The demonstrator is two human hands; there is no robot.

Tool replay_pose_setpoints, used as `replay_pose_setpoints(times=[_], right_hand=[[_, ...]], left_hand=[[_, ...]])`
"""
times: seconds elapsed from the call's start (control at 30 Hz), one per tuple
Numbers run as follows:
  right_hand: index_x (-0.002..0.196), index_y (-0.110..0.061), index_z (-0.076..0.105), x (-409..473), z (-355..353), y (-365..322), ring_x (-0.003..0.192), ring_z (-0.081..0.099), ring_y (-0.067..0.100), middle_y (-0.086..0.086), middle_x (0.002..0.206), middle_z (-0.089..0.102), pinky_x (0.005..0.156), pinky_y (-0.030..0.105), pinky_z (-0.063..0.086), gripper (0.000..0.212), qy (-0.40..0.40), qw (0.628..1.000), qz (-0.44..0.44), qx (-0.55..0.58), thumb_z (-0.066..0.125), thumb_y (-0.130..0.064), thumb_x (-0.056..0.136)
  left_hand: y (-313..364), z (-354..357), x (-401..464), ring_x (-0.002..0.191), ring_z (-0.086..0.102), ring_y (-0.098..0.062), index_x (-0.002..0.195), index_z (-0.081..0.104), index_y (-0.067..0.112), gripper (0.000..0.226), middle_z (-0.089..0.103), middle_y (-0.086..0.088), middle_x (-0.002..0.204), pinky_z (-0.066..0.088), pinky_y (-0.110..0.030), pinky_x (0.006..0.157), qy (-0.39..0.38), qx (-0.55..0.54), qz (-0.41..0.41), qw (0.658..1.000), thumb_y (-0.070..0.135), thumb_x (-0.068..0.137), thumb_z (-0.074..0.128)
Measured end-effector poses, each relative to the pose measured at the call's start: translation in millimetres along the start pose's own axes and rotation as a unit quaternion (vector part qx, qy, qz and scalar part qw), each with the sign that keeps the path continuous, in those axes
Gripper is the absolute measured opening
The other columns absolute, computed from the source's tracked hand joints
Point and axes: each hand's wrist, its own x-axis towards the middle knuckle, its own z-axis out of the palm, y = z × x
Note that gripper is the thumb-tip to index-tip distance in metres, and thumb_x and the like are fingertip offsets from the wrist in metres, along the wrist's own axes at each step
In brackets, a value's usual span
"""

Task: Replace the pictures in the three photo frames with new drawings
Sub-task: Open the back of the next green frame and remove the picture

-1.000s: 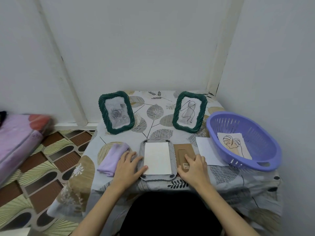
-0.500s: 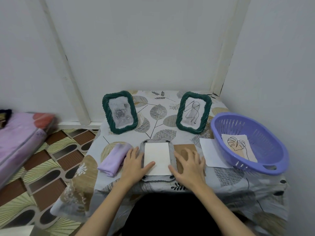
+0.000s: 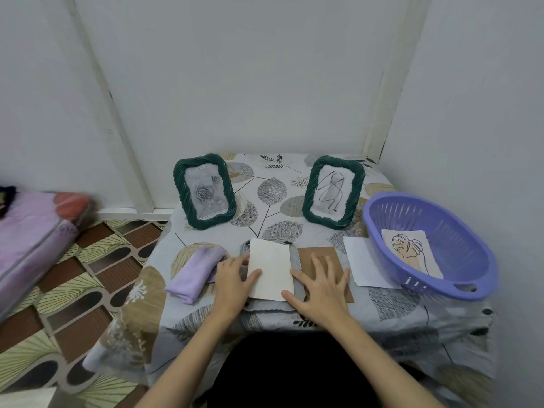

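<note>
Blank sheet (image 3: 272, 267) on face-down frame (image 3: 295, 267).

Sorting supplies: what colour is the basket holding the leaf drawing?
Purple basket, clearest in the head view.

Bare forearms, no sleeves; dark black garment (image 3: 294, 372) below.

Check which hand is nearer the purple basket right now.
Right. The right hand rests on the brown backing board, with a white sheet between it and the purple basket. The left hand is farther off, on the far side of the face-down frame, beside the lilac cloth.
</note>
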Motion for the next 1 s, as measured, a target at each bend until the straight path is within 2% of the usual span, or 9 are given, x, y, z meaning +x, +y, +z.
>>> replay_pose_setpoints(times=[0.1,0.2,0.37,0.5,0.6,0.73,0.83,0.93,1.0], right_hand=[[0.133,-0.049,0.037,-0.3,1.1,0.1,0.142,-0.002,0.030,0.003,0.156,0.009,0.106,0.065,-0.008,0.081,0.003,1.000,0.001,-0.005,0.012,-0.080,0.062],[0.133,-0.050,0.036,-0.4,2.7,0.7,0.142,-0.002,0.030,0.003,0.156,0.009,0.106,0.066,-0.007,0.081,0.003,1.000,0.002,-0.002,0.012,-0.080,0.062],[0.134,-0.050,0.034,-0.6,3.0,1.2,0.142,-0.001,0.029,0.003,0.156,0.009,0.106,0.065,-0.007,0.080,0.001,1.000,-0.003,-0.002,0.012,-0.080,0.063],[0.134,-0.049,0.033,-0.6,3.4,1.6,0.143,0.000,0.029,0.004,0.156,0.009,0.106,0.065,-0.007,0.081,0.002,1.000,-0.004,-0.002,0.012,-0.080,0.063],[0.134,-0.048,0.034,-0.7,3.3,1.7,0.143,0.001,0.029,0.004,0.156,0.009,0.106,0.065,-0.008,0.081,0.002,1.000,-0.004,0.002,0.012,-0.080,0.063],[0.136,-0.048,0.032,-1.8,-3.3,0.9,0.143,-0.001,0.029,0.003,0.156,0.007,0.108,0.064,-0.007,0.081,-0.001,1.000,-0.012,0.007,0.015,-0.082,0.064],[0.137,-0.047,0.030,-0.7,-25.4,8.7,0.143,-0.003,0.027,0.002,0.157,0.005,0.111,0.056,-0.009,0.082,0.046,0.998,-0.015,0.040,0.022,-0.085,0.065],[0.138,-0.043,0.034,3.1,-55.8,36.4,0.143,0.000,0.029,0.004,0.156,0.008,0.113,0.053,-0.001,0.076,0.118,0.992,0.001,0.048,0.022,-0.076,0.070],[0.137,-0.039,0.039,3.8,-73.5,63.3,0.142,0.005,0.034,0.009,0.156,0.012,0.112,0.055,0.007,0.066,0.147,0.988,0.031,0.035,0.031,-0.067,0.078]], left_hand=[[11.7,-4.8,5.3,0.079,0.057,-0.019,0.107,0.065,0.006,0.036,0.064,-0.005,0.082,0.046,-0.030,0.080,0.030,-0.093,-0.085,0.992,0.015,0.074,0.074],[11.5,-6.4,12.0,0.075,0.060,-0.018,0.106,0.064,0.003,0.040,0.066,-0.006,0.074,0.042,-0.024,0.074,0.018,-0.107,-0.133,0.985,0.013,0.069,0.077],[3.3,-8.6,18.3,0.077,0.060,-0.018,0.107,0.064,0.003,0.041,0.060,0.006,0.063,0.045,-0.026,0.077,-0.016,-0.087,-0.162,0.983,0.015,0.070,0.077],[-1.3,-13.2,18.4,0.077,0.062,-0.020,0.085,0.064,0.015,0.015,0.062,0.006,0.066,0.048,-0.030,0.075,-0.039,-0.089,-0.168,0.981,0.019,0.074,0.075],[-4.0,-14.5,16.4,0.074,0.060,-0.018,0.071,0.059,0.025,0.017,0.065,0.003,0.074,0.046,-0.029,0.071,-0.030,-0.075,-0.147,0.986,0.026,0.073,0.075],[2.7,-16.3,13.5,0.073,0.056,-0.013,0.070,0.058,0.024,0.016,0.063,0.003,0.077,0.045,-0.024,0.067,0.011,-0.112,-0.123,0.986,0.024,0.077,0.073],[12.8,-22.2,15.5,0.069,0.055,-0.010,0.068,0.056,0.021,0.019,0.061,0.005,0.070,0.043,-0.007,0.060,0.066,-0.193,-0.092,0.975,0.013,0.079,0.070],[24.2,-27.6,19.7,0.064,0.056,-0.003,0.072,0.055,0.019,0.019,0.060,0.005,0.072,0.045,-0.008,0.060,0.100,-0.249,-0.056,0.962,0.008,0.080,0.068],[37.7,-26.7,24.4,0.063,0.056,0.002,0.076,0.055,0.019,0.019,0.060,0.005,0.076,0.045,-0.009,0.061,0.112,-0.281,-0.030,0.953,0.007,0.081,0.067]])
